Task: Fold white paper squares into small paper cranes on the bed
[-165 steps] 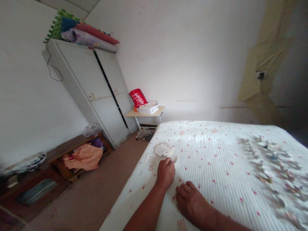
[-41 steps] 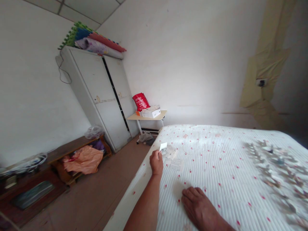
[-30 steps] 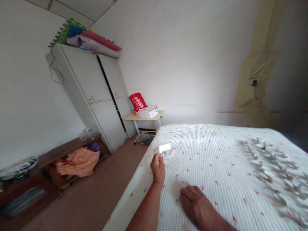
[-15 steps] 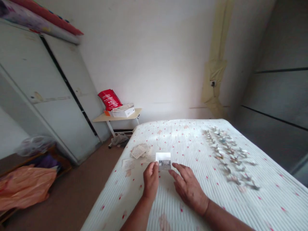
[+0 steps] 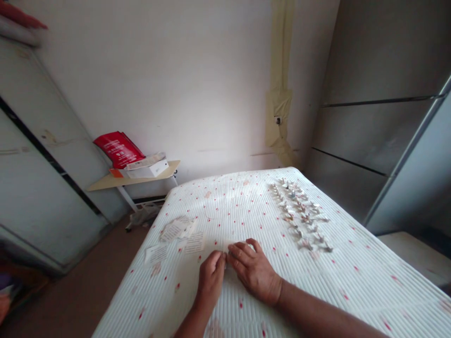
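White, red-dotted bedding (image 5: pixel 243 225) stretches toward a pale wall (image 5: pixel 197 84).

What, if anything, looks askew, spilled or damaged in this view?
The yellowish covering around the wall socket looks makeshift: wrinkled, its lower end veering sideways. The printed paper slips lie in an untidy, overlapping heap, unlike the folded paper pieces in rough rows. I see no spill or clear damage.
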A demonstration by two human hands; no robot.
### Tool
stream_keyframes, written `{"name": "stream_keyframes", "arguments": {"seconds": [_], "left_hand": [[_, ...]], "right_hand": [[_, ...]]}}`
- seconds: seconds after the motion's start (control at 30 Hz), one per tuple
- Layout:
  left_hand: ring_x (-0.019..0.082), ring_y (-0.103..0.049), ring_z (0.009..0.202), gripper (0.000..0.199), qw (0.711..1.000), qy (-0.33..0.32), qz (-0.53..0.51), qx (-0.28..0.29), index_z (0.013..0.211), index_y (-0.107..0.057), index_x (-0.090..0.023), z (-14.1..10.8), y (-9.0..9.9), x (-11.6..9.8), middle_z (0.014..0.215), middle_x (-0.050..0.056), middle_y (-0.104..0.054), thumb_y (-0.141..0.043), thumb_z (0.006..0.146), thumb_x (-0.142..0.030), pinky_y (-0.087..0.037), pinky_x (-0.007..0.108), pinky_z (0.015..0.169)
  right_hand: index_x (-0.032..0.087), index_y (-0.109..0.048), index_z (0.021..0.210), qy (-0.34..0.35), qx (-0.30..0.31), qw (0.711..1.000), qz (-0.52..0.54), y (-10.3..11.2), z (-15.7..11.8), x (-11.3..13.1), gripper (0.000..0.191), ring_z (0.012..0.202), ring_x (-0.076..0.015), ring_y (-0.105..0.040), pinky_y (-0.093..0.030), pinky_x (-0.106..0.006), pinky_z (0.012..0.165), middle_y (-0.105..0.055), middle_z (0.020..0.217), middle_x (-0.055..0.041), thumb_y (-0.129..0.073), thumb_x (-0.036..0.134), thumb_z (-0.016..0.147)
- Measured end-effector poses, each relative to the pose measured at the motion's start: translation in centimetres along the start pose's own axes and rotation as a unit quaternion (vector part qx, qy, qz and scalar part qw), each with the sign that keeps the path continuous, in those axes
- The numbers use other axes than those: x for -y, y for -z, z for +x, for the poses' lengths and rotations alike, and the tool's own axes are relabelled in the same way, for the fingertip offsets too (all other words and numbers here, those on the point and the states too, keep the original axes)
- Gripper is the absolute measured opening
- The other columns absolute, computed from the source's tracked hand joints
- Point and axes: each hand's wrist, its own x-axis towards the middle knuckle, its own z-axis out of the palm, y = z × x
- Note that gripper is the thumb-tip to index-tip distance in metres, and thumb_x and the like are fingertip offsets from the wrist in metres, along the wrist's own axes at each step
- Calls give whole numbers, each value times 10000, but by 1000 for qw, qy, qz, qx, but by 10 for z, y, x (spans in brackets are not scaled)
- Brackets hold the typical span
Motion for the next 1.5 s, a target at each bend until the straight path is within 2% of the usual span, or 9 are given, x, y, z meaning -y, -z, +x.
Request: {"name": "stream_keyframes", "arguments": {"seconds": [0.13,0.3,0.4,0.53,0.67,0.9,1.13,1.33,1.5], "left_hand": [[115,-467,584,304,996,-32,77,-9,644,-512,-155,2,2,-1,597,-21,-494,-377,829,-355,-369,208,573],[140,-519,645,253,987,-74,135,-36,681,-545,-163,4,8,-2,676,16,-555,-385,814,-307,-415,239,624],[168,-546,785,169,982,-121,147,-13,749,-579,-167,1,10,-2,802,50,-589,-413,758,-195,-441,283,732],[194,-533,860,249,968,-155,197,18,794,-623,-178,-9,9,-9,878,61,-610,-451,646,-77,-434,343,804],[198,-515,875,303,952,-179,247,35,853,-638,-200,-16,6,-19,897,44,-626,-499,630,-49,-422,360,806],[182,-507,828,167,938,-190,286,45,780,-635,-194,-17,4,-23,821,31,-628,-537,698,-87,-405,340,761],[175,-506,825,202,944,-192,268,32,767,-636,-192,-15,3,-21,839,20,-635,-517,682,-52,-400,331,748],[175,-512,850,311,954,-179,238,26,867,-624,-202,-15,3,-18,856,27,-633,-476,652,-31,-410,333,782],[177,-524,879,420,962,-124,242,6,1057,-556,-201,-16,3,-15,918,40,-622,-456,676,-56,-425,335,810]], "right_hand": [[194,-566,1006,-24,34,999,8,-3,-2,-4,192,942,-182,-482,-300,-399,864,-602,1060,-58,-418,214,885],[192,-578,856,-59,111,992,-13,1,-3,-5,110,887,-173,-483,-296,-371,839,-612,937,-33,-470,213,858],[196,-572,825,-75,151,986,-14,2,-3,-4,131,823,-165,-484,-309,-352,803,-603,838,-18,-453,232,867],[198,-581,877,-86,172,981,4,2,-4,-4,135,838,-168,-485,-333,-313,748,-594,851,-32,-450,232,865],[215,-589,958,-92,152,983,37,0,-8,-6,171,914,-170,-502,-358,-311,794,-608,945,-44,-458,187,851],[194,-592,1052,-85,106,982,132,4,-19,-24,281,1014,-195,-521,-398,-353,891,-600,1086,-84,-507,166,786],[213,-661,887,-126,137,962,201,11,-20,-47,180,1014,-209,-527,-432,-350,860,-569,1122,-94,-503,246,809],[204,-665,790,-144,121,965,184,4,-15,-47,202,948,-198,-546,-429,-327,808,-602,1024,-85,-474,252,834],[174,-600,686,-168,123,968,141,-1,-3,-45,232,798,-161,-544,-418,-277,717,-599,826,-56,-438,219,846]]}}
